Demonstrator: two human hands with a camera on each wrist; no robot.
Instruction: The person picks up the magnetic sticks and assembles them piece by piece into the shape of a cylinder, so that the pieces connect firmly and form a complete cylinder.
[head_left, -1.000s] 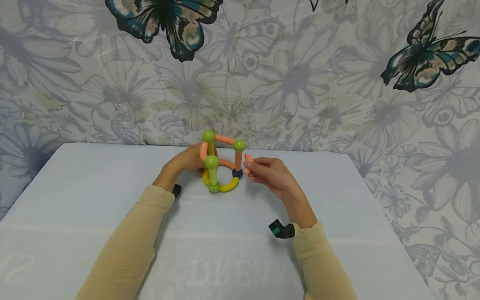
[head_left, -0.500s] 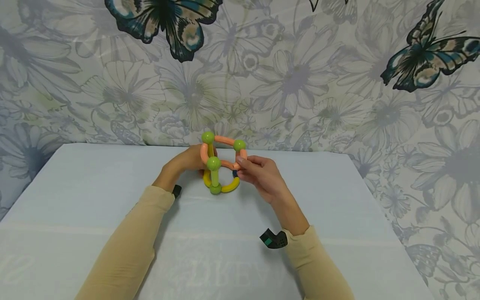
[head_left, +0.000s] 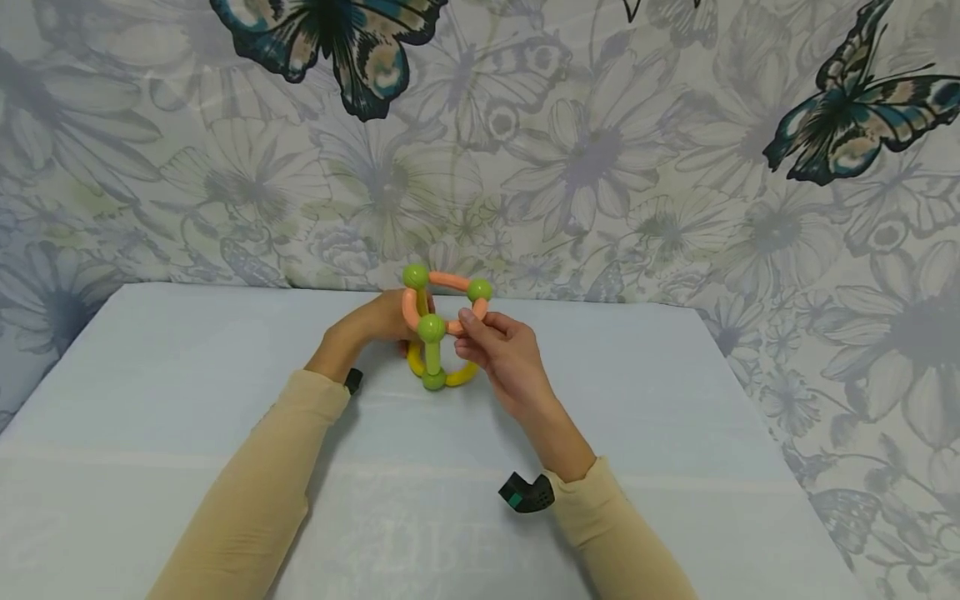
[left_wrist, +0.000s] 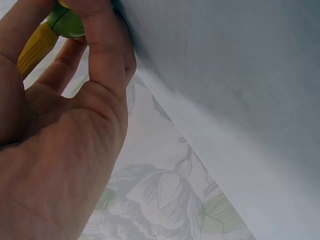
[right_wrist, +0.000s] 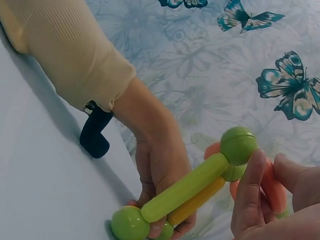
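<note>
A frame of magnetic rods and balls stands on the table, with a light green rod (head_left: 432, 358) upright at its front and a green ball (head_left: 431, 327) on top. My left hand (head_left: 385, 317) grips its far left side low down; in the left wrist view those fingers hold around a green ball (left_wrist: 69, 24) and a yellow rod (left_wrist: 37, 49). Between thumb and fingers, my right hand (head_left: 504, 354) pinches a curved orange rod (right_wrist: 273, 187). One end of it lies by the right-hand green ball (head_left: 479, 289), the other points toward the front top ball. Right fingers hide the dark blue ball.
The white table (head_left: 225, 400) ends just behind the frame, against a wall covering (head_left: 585, 167) printed with flowers and butterflies. A black wrist camera (head_left: 527, 493) is worn at the right sleeve.
My right hand has moved left with the curved orange rod, from beside the frame to its top front right. The front of the frame has shifted slightly right; my left hand stays put.
</note>
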